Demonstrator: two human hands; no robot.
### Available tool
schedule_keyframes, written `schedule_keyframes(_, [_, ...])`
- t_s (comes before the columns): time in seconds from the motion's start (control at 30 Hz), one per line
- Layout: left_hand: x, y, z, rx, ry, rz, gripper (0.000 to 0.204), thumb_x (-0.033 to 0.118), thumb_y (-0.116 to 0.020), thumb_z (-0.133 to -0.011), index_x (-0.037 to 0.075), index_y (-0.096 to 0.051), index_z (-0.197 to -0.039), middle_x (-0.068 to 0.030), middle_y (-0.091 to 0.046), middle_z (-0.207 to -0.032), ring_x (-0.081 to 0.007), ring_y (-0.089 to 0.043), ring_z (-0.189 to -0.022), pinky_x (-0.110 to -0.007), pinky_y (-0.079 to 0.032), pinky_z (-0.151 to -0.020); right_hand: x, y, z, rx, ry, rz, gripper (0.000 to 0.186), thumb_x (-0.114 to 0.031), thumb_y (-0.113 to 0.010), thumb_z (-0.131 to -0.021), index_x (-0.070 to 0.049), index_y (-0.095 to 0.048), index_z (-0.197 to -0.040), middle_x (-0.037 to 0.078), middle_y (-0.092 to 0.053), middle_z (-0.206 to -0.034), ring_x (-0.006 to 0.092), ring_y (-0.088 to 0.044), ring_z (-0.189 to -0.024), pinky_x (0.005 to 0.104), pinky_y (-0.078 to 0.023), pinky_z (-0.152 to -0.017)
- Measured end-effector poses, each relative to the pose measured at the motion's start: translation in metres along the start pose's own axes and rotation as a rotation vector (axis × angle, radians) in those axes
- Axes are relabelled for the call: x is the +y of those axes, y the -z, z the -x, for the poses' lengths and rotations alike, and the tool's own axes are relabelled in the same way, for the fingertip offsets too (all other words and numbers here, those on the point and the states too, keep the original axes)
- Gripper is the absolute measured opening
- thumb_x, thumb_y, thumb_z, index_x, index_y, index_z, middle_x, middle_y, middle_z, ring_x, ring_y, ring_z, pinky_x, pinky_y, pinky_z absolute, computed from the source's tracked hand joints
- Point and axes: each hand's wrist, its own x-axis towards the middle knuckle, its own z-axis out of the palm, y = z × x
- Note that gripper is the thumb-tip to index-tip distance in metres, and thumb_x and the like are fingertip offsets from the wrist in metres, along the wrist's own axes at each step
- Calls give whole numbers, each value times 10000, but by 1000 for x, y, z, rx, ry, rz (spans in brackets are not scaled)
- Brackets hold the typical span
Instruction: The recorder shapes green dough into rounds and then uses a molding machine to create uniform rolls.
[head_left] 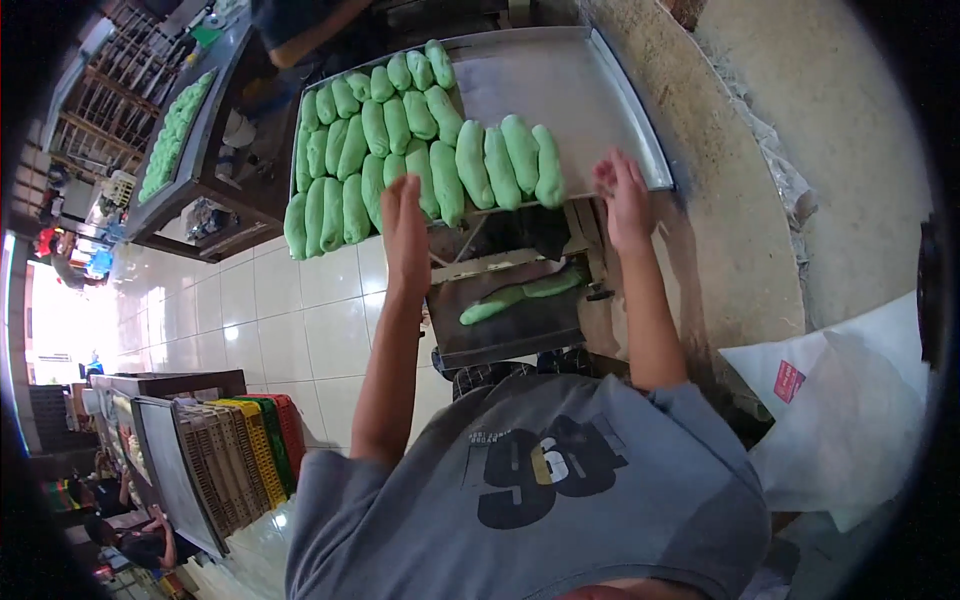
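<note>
Pale green, dough-like rolls [397, 122] lie packed in uneven rows on the tray [540, 80] before you, leaving its right part bare. Each is elongated and round-ended, with a smooth, faintly creased skin; several bend slightly. The tray is flat grey metal with a raised rim. Your left hand [405, 232] is open, fingers extended, at the front row; contact cannot be determined. Your right hand [628, 205] is open and empty near the tray's front right corner. Below, green strips [490, 307] lie on a dark, flat plate [520, 338].
</note>
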Motion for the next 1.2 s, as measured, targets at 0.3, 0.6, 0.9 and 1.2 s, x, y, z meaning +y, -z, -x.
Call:
schedule_keyframes(0.3, [-192, 73, 123, -433, 474, -385, 329, 346, -607, -911, 18, -607, -919, -49, -616, -803, -94, -537, -755, -263, -427, -683, 221, 129, 152, -562, -758, 1006, 384, -434, -569, -899, -59, -635, -945, 66, -654, -793, 165, -619, -756, 324, -472, -676])
schedule_keyframes(0.6, [-285, 69, 118, -478, -142, -979, 414, 332, -665, -835, 3, -540, -1052, -222, -587, -1041, -336, -568, -984, -453, -445, -825, 254, 124, 113, -670, 306, 1617, 491, -229, -647, -832, -63, -491, -1268, 116, -481, -1274, 331, -473, -1152, 444, -442, -928])
schedule_keyframes(0.9, [-343, 61, 17, -712, -45, -1351, 817, 445, -744, -710, 47, -421, -1346, -218, -432, -1358, -403, -396, -1251, -465, -375, -1016, 310, 94, 19, -1012, -269, 1550, 389, -118, -652, -746, -3, -581, -1111, 214, -604, -1066, 377, -584, -997, 465, -489, -848])
schedule_keyframes(1.2, [-375, 54, 85, -387, -42, -955, 651, 186, -782, -640, 52, -454, -1186, -218, -580, -970, -401, -570, -950, -509, -462, -787, 289, 112, 59, -958, 211, 1792, 463, -61, -526, -883, -60, -440, -1338, 187, -568, -1203, 351, -587, -1027, 495, -458, -888])
